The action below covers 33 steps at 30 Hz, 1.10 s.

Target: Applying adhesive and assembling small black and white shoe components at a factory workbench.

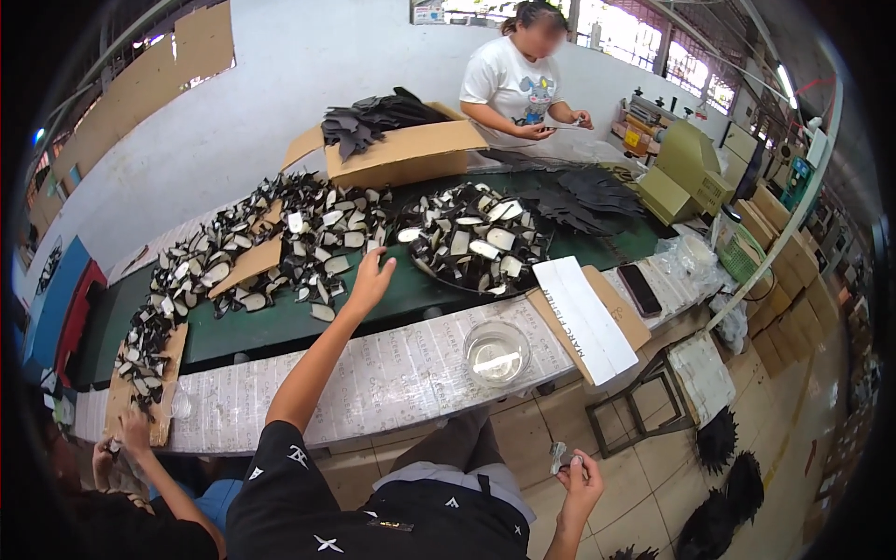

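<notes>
My left hand (371, 282) reaches over the green work surface, thumb and fingers apart, beside a heap of small black pieces with pale rounded faces (322, 224). No object shows in its fingers. Low on the right, out past the bench edge, my right hand (581, 478) pinches a small grey-and-white piece (559, 458), too small to make out further. A second heap of black-and-pale pieces (485, 248) fills a round dark tray in front of me. Between me and that tray stands a clear round bowl (497, 355).
A cardboard box (406, 154) with black cut sheets stands behind the heaps. White card (583, 322) and a phone (639, 290) lie at right, above a stool (700, 378). A co-worker (523, 84) stands opposite; another person's hands (133, 431) work at lower left.
</notes>
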Available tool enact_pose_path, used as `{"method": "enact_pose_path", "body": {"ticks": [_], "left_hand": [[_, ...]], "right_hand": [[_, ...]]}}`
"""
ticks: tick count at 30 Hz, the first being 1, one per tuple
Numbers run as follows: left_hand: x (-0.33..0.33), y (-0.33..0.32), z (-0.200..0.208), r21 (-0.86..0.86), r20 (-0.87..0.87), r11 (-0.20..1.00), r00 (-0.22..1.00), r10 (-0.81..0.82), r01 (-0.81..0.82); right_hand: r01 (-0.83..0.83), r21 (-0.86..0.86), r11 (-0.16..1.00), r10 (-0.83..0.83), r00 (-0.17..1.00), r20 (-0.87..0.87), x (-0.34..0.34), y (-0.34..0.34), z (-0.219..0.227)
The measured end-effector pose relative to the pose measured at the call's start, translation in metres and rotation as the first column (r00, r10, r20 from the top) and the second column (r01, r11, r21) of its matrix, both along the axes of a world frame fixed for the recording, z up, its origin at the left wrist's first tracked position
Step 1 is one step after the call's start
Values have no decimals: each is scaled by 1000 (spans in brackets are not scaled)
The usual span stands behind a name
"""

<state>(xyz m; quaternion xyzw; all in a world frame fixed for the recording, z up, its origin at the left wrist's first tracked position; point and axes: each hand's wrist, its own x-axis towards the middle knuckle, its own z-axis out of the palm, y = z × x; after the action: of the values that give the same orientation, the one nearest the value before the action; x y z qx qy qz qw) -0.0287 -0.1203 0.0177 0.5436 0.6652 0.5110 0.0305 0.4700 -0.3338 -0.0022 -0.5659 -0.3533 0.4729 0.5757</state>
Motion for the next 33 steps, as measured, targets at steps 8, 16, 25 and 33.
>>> {"method": "enact_pose_path", "body": {"ticks": [8, 16, 25, 33], "left_hand": [[40, -4, 24, 127, -313, 983, 945, -90, 135], [90, 55, 52, 135, -383, 985, 911, 152, -107], [71, 86, 31, 117, -109, 993, 994, 20, -7], [57, 74, 74, 151, -155, 987, 985, 73, -49]], "right_hand": [[-80, 51, 995, 82, 996, -32, -28, 8, 16], [-23, 15, 1000, 23, 1000, 13, -12, -1, -6], [-10, -32, 999, 13, 996, 89, 3, -6, -16], [-39, -167, 985, 56, 993, 102, -5, 9, -19]]}}
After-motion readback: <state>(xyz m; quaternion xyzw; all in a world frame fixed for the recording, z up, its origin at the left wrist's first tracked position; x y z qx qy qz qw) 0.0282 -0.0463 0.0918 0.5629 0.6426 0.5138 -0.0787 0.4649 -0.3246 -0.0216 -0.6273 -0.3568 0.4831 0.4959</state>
